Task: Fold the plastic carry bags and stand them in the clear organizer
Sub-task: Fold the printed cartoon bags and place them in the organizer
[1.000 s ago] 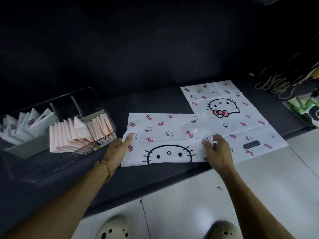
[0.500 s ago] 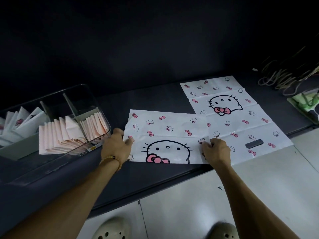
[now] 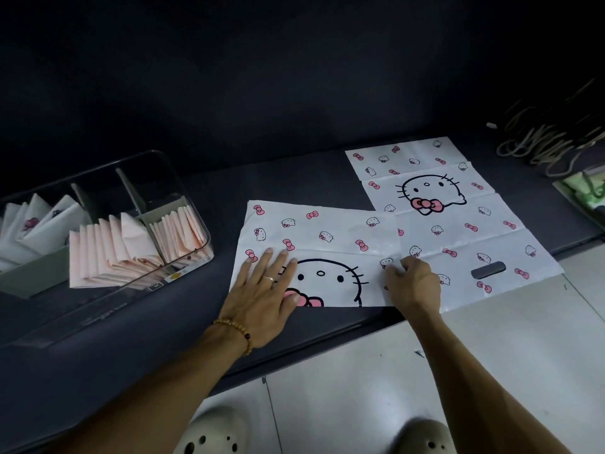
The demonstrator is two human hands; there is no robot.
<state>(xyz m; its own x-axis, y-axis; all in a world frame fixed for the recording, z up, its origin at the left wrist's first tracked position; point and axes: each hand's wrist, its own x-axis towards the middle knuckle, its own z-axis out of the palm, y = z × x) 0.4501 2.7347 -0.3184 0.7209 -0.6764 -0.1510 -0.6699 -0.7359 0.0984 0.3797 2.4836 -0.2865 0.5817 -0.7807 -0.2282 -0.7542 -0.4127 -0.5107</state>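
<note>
Two printed bags lie on the surface (image 3: pixel 229 198): left hand (image 3: pixel 262 296) presses flat on the near bag (image 3: pixel 327 234), right hand (image 3: pixel 414 283) pinches its edge; the far bag (image 3: pixel 458 217) lies unfolded.

The left hand (image 3: pixel 262 296) now lies flat, fingers spread, on the folded bag (image 3: pixel 322 253); earlier it gripped the bag's left edge.

organizer (image 3: pixel 137 204) — left end cut off by frame | folded bag (image 3: pixel 327 244) — lower-left print hidden under left hand (image 3: pixel 262 299)
</note>
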